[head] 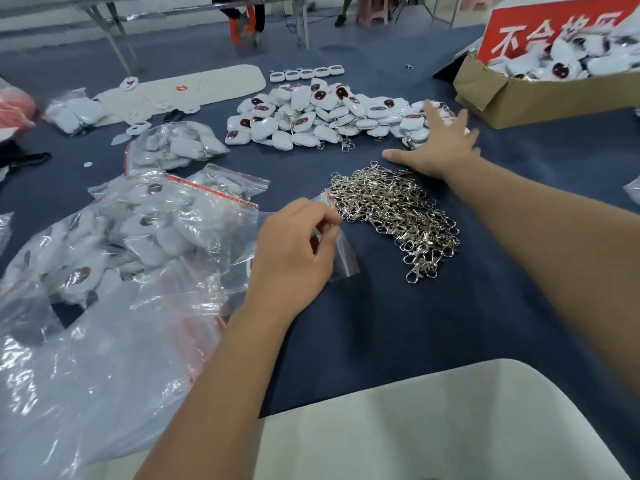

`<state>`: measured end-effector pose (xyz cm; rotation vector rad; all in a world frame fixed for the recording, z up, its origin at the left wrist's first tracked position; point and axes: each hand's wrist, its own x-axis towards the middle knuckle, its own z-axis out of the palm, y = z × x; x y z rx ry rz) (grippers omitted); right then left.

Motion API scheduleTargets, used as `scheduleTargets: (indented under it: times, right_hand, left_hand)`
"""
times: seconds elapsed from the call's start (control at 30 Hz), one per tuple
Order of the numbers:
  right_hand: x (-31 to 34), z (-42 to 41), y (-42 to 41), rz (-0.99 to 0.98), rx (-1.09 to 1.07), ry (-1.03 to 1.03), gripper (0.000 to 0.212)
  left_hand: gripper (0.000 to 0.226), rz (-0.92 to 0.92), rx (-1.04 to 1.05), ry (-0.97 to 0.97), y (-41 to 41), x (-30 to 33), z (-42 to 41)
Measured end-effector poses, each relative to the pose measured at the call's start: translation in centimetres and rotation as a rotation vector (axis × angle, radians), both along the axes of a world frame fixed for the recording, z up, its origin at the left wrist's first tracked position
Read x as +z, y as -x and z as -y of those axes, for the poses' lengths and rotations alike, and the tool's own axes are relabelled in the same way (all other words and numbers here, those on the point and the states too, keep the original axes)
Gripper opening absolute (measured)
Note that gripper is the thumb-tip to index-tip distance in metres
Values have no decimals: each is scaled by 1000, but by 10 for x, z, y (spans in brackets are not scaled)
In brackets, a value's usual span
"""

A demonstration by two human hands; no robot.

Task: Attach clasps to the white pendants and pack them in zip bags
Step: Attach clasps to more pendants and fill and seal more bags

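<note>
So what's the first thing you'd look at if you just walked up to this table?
Probably the shiny heap of silver clasps in the middle of the blue tablecloth, just in front of the right hand stretched out flat. Right behind it sits a big pile of white pendants. Then you'd spot the left hand pinching a small empty zip bag, with crinkly filled bags heaped at the left.

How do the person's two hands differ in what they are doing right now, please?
The left hand is curled, pinching a small zip bag; the right hand is spread flat and holds nothing. The left sits near the clasp pile; the right reaches farther, to the pendant pile. Both are bare, above the blue tablecloth.
</note>
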<state>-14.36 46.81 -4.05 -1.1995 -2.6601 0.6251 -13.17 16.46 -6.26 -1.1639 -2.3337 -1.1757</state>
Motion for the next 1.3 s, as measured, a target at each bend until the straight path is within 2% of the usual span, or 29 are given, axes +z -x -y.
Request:
scheduleTargets:
  times: [0.07, 0.2, 0.3, 0.43, 0.7, 0.83, 0.97, 1.03, 1.13, 1.2, 1.3]
  right_hand:
    - [-4, 2, 4, -9, 33, -44, 104]
    - [-9, 18, 8, -92, 143, -177, 54]
    - [-5, 31, 3, -175, 294, -197, 37]
    - [8, 43, -8, -227, 427, -223, 27]
    - [25, 82, -36, -428, 554, -92, 22]
    - [19, 119, -54, -452, 549, -147, 18]
    - [8, 155, -72, -437, 471, -315, 24]
    - [4, 168, -79, -590, 469, -219, 24]
    - [-2, 181, -82, -739, 444, 5, 21]
    - [-5, 183, -83, -797, 415, 213, 27]
    - [-4, 185, -84, -845, 392, 582, 20]
  left_hand:
    - [14, 37, 1, 53, 0, 0, 0]
    - [16, 177, 39, 180, 3, 4, -7]
    - [18, 253, 131, 177, 4, 6, -13]
    - [17, 245, 157, 140, -2, 2, -10]
    - [16, 257, 140, 110, -2, 4, 1]
    - [19, 259, 160, 151, -2, 6, 7]
    - [22, 275, 213, 98, -2, 8, 16]
    - [26, 289, 212, 71, -2, 7, 19]
    - [18, 261, 237, 55, 0, 5, 20]
    - [16, 239, 247, 59, 1, 3, 18]
    - [15, 222, 249, 101, 1, 1, 16]
